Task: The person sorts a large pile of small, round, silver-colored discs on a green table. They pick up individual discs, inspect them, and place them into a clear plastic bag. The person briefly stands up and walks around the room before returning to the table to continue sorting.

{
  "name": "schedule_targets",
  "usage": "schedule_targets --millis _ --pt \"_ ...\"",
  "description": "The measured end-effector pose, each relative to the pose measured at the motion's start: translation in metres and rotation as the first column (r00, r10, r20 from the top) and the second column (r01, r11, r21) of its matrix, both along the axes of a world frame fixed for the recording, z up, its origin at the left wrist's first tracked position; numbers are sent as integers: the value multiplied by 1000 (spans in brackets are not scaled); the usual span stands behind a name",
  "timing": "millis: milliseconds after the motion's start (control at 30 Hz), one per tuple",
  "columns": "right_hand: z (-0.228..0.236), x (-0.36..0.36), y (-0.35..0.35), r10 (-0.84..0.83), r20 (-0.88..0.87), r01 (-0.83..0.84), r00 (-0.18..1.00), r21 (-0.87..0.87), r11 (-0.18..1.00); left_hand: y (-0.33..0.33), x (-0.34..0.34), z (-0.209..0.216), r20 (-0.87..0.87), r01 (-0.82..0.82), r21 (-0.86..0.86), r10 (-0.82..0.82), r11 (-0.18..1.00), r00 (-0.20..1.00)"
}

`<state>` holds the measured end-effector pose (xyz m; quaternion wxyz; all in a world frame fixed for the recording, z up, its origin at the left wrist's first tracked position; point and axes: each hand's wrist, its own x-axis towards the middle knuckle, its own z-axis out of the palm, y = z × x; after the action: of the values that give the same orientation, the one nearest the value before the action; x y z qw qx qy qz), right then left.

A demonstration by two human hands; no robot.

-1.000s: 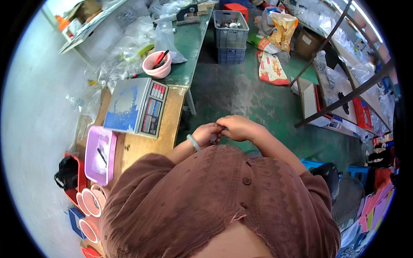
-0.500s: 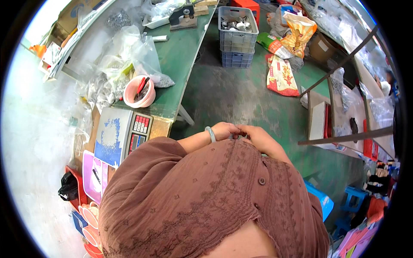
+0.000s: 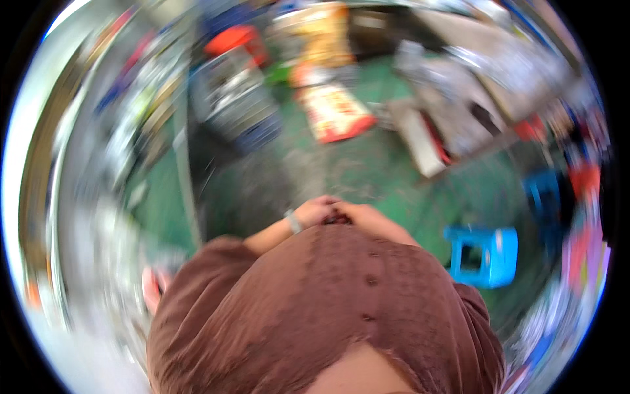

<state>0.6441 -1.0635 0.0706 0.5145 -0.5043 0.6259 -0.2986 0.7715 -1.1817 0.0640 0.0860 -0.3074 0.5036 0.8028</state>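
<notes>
My left hand (image 3: 315,211), with a pale bangle at its wrist, meets my right hand (image 3: 359,214) in front of my brown shirt (image 3: 295,282). The fingers of both are curled in and touch at the tips. A small dark reddish patch (image 3: 337,218) shows between and under them. Blur and the front of the shirt keep me from telling whether it is a held thing or part of the cloth.
A blue plastic stool (image 3: 502,259) stands on the green floor to my right. Ahead are stacked grey crates (image 3: 239,108), a red-and-white sack (image 3: 335,118) and a low shelf rack (image 3: 453,141). A green table (image 3: 161,203) runs along the left.
My view has swung to the right and blurred; crates and sacks now lie further left, and the blue stool shows whole. Both hands stay together at my front.
</notes>
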Motion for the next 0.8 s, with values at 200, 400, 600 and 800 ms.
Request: schedule_targets --millis 200,400,600,800 --pt "10 -63 31 -404 -184 382 896 -143 913 -30 -119 -41 -113 567 43 -560 822 821" --pt "25 -98 60 -764 -291 738 576 -216 639 -13 -237 -28 -221 782 316 -760 537 611" --pt "9 -101 86 -890 -343 885 301 -248 395 25 -281 -30 -168 837 376 -859 398 484" --pt "1 -146 114 -883 -417 909 216 -243 338 60 -339 -37 -163 862 362 -886 355 433"
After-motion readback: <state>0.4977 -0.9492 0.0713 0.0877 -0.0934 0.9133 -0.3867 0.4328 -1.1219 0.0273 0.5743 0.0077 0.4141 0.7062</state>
